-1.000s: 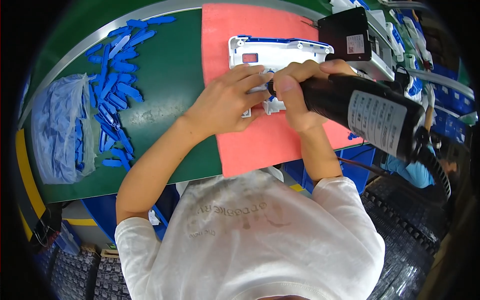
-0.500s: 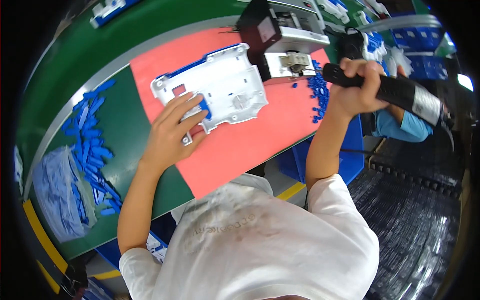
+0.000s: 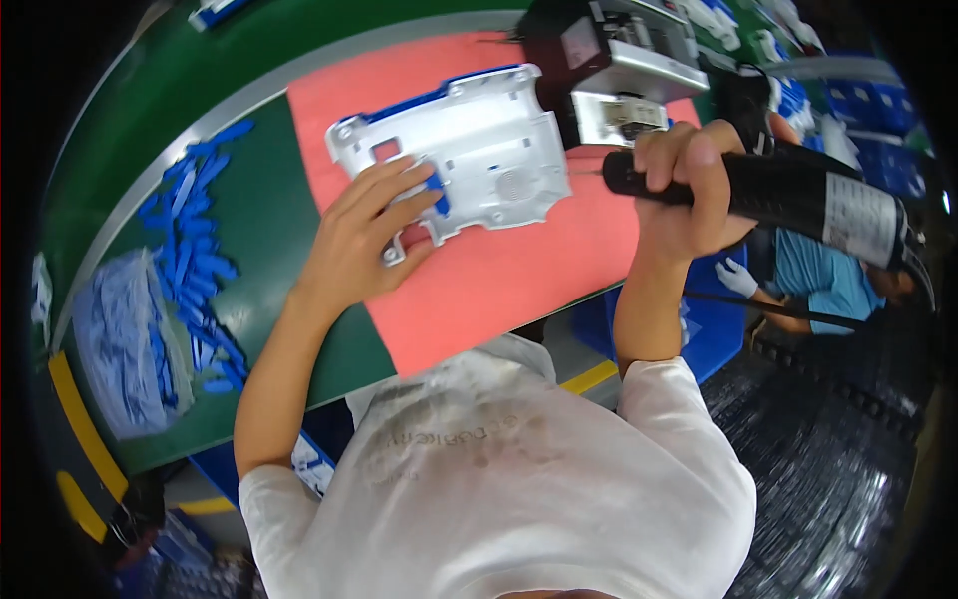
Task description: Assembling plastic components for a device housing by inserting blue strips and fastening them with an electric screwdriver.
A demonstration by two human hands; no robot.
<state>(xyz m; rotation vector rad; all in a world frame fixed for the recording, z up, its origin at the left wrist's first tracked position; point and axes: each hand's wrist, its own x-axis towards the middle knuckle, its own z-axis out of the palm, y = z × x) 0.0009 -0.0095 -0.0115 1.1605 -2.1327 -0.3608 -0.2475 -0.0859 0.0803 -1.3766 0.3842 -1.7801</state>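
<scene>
My left hand (image 3: 371, 228) grips the lower left side of a white plastic housing (image 3: 489, 150), which lies open side up on the pink mat. Its fingers rest over a small blue plastic strip (image 3: 439, 196) in the housing, and the thumb is by the lower edge. A black electric screwdriver (image 3: 773, 192) is wrapped in my right hand (image 3: 699, 190), held almost level above the mat's right side. Its thin bit points left toward the housing's right edge, seemingly apart from it. Blue trim runs along the housing's far edge.
A black and silver screw feeder (image 3: 609, 70) stands behind the mat (image 3: 479, 290). Loose blue strips (image 3: 190, 250) and a plastic bag (image 3: 120, 339) lie at left. Beyond a blue bin (image 3: 723, 339) at right is a co-worker in a blue shirt (image 3: 818, 275).
The screwdriver has swung level and moved left, its bit now near the housing. My left hand keeps its grip on the housing. The whole view has shifted slightly.
</scene>
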